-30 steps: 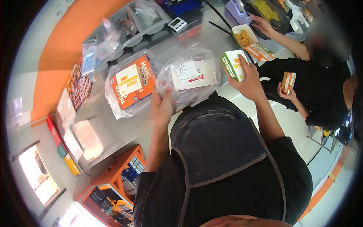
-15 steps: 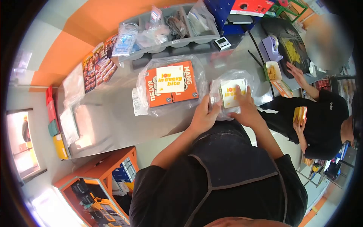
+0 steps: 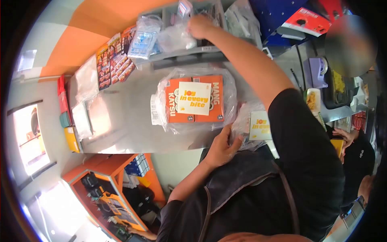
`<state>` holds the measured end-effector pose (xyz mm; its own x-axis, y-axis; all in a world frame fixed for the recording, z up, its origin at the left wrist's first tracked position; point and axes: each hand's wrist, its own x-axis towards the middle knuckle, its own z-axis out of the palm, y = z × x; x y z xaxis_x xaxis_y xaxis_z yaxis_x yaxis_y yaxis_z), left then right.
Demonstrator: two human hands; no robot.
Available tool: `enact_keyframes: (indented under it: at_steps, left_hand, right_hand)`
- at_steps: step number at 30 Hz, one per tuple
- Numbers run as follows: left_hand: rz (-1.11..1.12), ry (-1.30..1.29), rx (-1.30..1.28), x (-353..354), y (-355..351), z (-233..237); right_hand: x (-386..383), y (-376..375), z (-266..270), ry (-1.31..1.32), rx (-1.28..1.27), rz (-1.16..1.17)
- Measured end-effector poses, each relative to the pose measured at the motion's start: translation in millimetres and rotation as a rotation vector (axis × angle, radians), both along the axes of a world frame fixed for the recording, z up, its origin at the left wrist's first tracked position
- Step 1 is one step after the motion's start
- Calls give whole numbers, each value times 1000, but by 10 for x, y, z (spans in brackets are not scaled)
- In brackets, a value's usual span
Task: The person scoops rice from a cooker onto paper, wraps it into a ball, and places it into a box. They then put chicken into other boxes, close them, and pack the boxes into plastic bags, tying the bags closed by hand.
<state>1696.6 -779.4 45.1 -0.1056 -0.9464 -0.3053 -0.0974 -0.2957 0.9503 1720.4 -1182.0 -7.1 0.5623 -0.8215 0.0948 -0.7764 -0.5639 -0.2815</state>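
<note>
My left hand (image 3: 223, 147) grips the left edge of a clear plastic bag (image 3: 242, 119) at the front of the counter. In that bag lies a white card (image 3: 260, 126) printed "joy in every bite", partly hidden by my right arm. My right hand (image 3: 201, 27) is over the grey divided organizer (image 3: 183, 54), among plastic packets (image 3: 175, 38); its fingers are curled, and whatever they hold is hidden. Left of the first bag, orange boxes (image 3: 173, 115) sit in another open plastic bag (image 3: 229, 97), a similar card (image 3: 194, 99) on top.
Menu leaflets (image 3: 115, 64) lie at the back left of the steel counter (image 3: 133, 133). A purple tape dispenser (image 3: 316, 72) and a food box (image 3: 312, 99) stand to the right. A co-worker's hand (image 3: 344, 135) is near a yellow box (image 3: 338, 147).
My right hand has left the smaller bag and reached up and left into the organizer. My left hand stays at the bag. The view has shifted, and the co-worker's hands have come together.
</note>
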Motion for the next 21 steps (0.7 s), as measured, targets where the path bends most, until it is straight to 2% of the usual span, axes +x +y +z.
enact_keyframes:
  at_steps: [1,3,4,5,7,8,9,10,11,12,13,14,15,16,17,18,20,21]
  left_hand:
    - [-2,-5,34,24,23,-80]
    - [45,55,93,57,119,-292]
    - [23,-69,171,99,15,-23]
    - [11,-59,183,125,-39,11]
    - [75,-148,-71,168,-216,32]
    - [114,-208,-117,217,-370,145]
    - [154,-269,-175,296,-581,220]
    - [164,-452,-423,439,-830,139]
    - [232,-566,-394,578,-1167,178]
    - [471,-759,-693,613,-1847,407]
    - [500,-963,-875,704,-2195,371]
    - [417,-960,-942,834,-2537,305]
    - [337,-956,-1012,938,-2784,257]
    - [335,-944,-1029,976,-2887,270]
    - [325,-833,-821,977,-2947,294]
    - [302,-722,-610,955,-2984,291]
    - [262,-615,-587,823,-2923,424]
    - [245,-514,-549,738,-2858,493]
  right_hand:
    - [-8,-53,107,167,130,-16]
    - [-193,-75,284,-44,73,68]
    - [-300,-51,351,-33,94,56]
    - [-385,-28,444,-157,139,29]
    - [-505,26,685,-412,199,-25]
    - [-557,50,754,-546,221,-53]
    - [-600,25,748,-550,203,-63]
    - [-639,-12,678,-594,103,26]
    - [-687,-10,655,-633,8,116]
    - [-794,140,861,-632,-18,106]
    - [-879,357,1065,-673,144,65]
    - [-977,494,1223,-709,302,23]
    - [-1081,526,1284,-704,280,18]
    - [-1187,569,1291,-829,414,0]
    - [-1291,612,1278,-957,553,-22]
    - [-1397,643,1263,-962,541,-40]
    - [-1631,763,1298,-1363,776,-62]
    - [-1771,894,1338,-1372,757,-92]
